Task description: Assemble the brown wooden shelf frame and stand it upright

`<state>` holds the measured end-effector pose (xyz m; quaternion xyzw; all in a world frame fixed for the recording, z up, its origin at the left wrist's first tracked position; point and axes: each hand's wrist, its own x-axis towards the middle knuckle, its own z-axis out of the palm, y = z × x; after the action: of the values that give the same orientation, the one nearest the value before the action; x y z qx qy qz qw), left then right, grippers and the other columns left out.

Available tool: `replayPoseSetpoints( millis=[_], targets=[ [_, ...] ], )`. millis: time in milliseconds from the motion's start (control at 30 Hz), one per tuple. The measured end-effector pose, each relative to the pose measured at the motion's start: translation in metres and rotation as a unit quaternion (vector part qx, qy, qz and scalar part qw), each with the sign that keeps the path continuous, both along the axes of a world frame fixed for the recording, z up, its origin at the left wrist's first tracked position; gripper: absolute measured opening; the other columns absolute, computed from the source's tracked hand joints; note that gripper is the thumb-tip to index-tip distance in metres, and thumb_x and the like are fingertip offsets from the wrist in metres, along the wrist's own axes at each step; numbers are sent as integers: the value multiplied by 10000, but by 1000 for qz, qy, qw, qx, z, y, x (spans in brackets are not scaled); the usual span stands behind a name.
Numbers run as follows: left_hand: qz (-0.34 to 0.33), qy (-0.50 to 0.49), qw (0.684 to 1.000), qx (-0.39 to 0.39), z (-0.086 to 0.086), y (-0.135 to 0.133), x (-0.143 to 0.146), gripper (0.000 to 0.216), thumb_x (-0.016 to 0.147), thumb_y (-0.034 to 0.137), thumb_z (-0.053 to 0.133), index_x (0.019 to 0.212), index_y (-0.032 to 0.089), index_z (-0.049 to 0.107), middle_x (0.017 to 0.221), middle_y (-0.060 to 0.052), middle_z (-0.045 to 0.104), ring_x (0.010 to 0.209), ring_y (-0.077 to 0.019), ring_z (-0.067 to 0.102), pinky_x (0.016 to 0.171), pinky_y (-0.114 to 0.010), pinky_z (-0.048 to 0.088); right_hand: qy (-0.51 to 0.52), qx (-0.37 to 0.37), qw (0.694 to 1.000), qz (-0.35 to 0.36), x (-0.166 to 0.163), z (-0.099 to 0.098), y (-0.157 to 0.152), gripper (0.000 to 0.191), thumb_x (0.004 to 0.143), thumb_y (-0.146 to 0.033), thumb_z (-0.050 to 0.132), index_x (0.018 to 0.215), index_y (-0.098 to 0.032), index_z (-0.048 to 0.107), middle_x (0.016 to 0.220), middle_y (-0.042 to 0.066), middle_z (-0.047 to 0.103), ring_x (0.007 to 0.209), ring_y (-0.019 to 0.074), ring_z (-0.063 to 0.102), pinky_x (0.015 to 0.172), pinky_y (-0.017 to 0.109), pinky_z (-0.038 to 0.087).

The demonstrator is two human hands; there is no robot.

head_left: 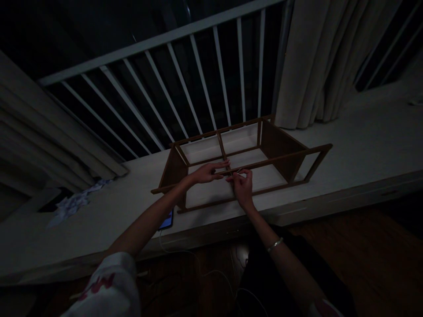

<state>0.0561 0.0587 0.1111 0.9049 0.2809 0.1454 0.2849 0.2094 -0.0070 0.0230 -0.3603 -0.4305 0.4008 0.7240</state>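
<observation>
A brown wooden shelf frame [276, 159] lies on its side on the pale window ledge, with a solid board at each end. My left hand [206, 173] grips its upper long rail near the middle crossbar, fingers above and thumb below. Just right of it, my right hand [243, 188] is closed in a pinch at the same joint. A thin, pale rod [240, 172] shows at its fingertips; dim light hides the kind of tool. The fingertips of both hands are close together.
A phone [166, 220] with a white cable [185, 252] lies by the ledge's front edge [205, 237]. Crumpled pale wrapping [74, 203] sits at the left. Behind are a white railing [194, 72] and curtains [304, 61].
</observation>
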Motion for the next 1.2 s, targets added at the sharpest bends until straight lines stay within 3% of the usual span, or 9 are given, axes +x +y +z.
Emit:
replayPoseSetpoints(
  millis=[167, 333, 500, 900, 1200],
  targets=[
    [2, 4, 1000, -4, -1, 1, 0, 595, 773, 357, 573, 1318, 270, 349, 1449, -80, 262, 1324, -237, 303, 883, -337, 438, -81, 19, 989, -124, 6, -4, 0, 285, 803, -395, 572, 941, -229, 386, 680, -39, 613, 542, 119, 608, 523, 228, 471],
    [0, 9, 1000, -8, 1, -1, 0, 593, 778, 362, 565, 1320, 273, 344, 1448, -78, 271, 1330, -227, 293, 928, -346, 415, -318, 115, 919, -203, 20, -8, 2, 170, 863, -341, 493, 869, -189, 569, 813, 51, 669, 728, 151, 636, 661, 263, 484],
    [1, 7, 1000, -10, 2, -2, 1, 605, 779, 374, 563, 1327, 262, 332, 1449, -89, 265, 1323, -230, 305, 929, -347, 414, -388, 133, 891, -193, 27, -5, 0, 254, 902, -323, 418, 1026, -193, 598, 988, 83, 673, 880, 185, 627, 776, 313, 478],
    [-1, 10, 1000, 4, 3, -2, 2, 585, 787, 371, 557, 1320, 257, 344, 1432, -80, 303, 1330, -225, 291, 965, -364, 388, -470, 160, 856, -143, 43, 6, -6, 311, 915, -308, 393, 1165, -200, 544, 1003, 71, 665, 910, 193, 602, 802, 319, 449],
    [2, 12, 1000, -4, 7, -4, 2, 598, 788, 383, 551, 1328, 257, 326, 1445, -87, 275, 1329, -227, 294, 912, -355, 426, -443, 116, 869, -187, 36, 2, -8, 286, 899, -341, 437, 1094, -190, 582, 930, 71, 672, 814, 178, 603, 750, 302, 437]
  ],
)
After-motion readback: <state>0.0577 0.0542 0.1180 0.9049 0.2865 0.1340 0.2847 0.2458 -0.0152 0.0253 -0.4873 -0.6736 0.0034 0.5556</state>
